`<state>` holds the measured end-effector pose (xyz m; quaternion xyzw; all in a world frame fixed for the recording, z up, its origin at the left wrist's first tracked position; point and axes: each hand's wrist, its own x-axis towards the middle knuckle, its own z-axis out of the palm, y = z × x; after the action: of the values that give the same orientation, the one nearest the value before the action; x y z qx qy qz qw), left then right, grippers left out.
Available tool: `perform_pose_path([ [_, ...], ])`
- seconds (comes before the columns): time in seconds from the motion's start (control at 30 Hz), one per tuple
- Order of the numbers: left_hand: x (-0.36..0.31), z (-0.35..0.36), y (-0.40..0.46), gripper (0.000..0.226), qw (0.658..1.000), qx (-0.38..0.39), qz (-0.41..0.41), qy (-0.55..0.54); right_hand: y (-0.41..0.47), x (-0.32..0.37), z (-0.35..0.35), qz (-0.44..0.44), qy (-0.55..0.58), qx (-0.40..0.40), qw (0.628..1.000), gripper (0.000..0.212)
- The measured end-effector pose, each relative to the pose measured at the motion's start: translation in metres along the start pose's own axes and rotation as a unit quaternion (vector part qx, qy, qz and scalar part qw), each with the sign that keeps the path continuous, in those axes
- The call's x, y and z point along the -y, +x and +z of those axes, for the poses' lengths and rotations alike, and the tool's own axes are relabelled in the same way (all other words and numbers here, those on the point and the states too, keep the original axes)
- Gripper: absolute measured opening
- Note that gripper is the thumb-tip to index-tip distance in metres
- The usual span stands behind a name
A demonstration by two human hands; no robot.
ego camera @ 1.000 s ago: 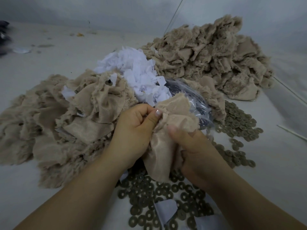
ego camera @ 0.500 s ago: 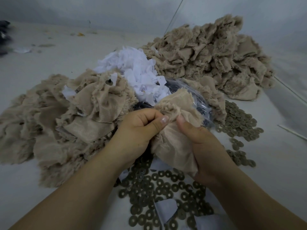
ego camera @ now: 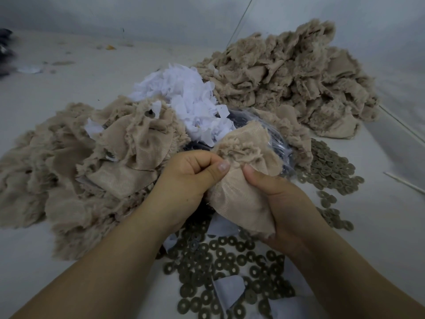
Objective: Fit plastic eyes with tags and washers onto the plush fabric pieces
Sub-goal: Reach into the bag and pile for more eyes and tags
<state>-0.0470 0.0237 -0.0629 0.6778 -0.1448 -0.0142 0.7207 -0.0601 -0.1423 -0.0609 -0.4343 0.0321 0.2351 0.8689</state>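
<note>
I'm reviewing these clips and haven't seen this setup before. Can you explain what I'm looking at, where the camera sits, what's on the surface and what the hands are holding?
There is no machine here: a person works with bare hands, filmed by a camera worn on the head, looking down. The left hand and right hand both grip one beige plush fabric piece, thumbs pinching its upper edge. On the pale surface lie two heaps of similar plush pieces, a pile of white paper tags, a clear plastic bag of dark parts, and scattered ring-shaped washers. No plastic eye is plainly visible in the hands.
</note>
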Motion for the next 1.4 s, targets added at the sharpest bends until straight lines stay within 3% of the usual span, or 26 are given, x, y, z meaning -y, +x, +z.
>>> perform_pose_path([
  [0.1,0.002,0.0,0.001,0.022,1.0,-0.005,-0.011,-0.022,0.0,0.0,0.001,0.003,0.003,-0.011,1.0,0.032],
  [0.27,0.002,0.001,0.001,0.029,0.999,-0.021,-0.002,0.031,0.002,-0.003,0.0,-0.048,0.0,-0.069,0.996,0.04],
  [0.33,0.001,0.001,0.0,0.03,0.998,-0.015,0.028,0.063,-0.001,-0.006,0.003,-0.086,-0.074,-0.073,0.991,0.038],
  [0.43,0.002,0.004,-0.003,0.043,0.985,-0.013,0.085,0.15,-0.005,-0.012,0.006,-0.126,-0.193,-0.089,0.969,0.011],
  [0.57,0.003,0.007,-0.001,0.028,0.974,-0.047,0.092,0.203,-0.005,-0.012,0.008,-0.151,-0.251,-0.077,0.953,0.022],
  [0.8,0.002,0.006,-0.001,0.036,0.981,-0.039,0.076,0.176,0.001,-0.008,0.006,-0.112,-0.064,-0.078,0.989,0.035],
  [1.4,0.0,0.012,-0.003,0.032,0.988,-0.03,0.104,0.106,0.0,-0.005,0.009,0.013,0.076,0.015,0.997,0.046],
])
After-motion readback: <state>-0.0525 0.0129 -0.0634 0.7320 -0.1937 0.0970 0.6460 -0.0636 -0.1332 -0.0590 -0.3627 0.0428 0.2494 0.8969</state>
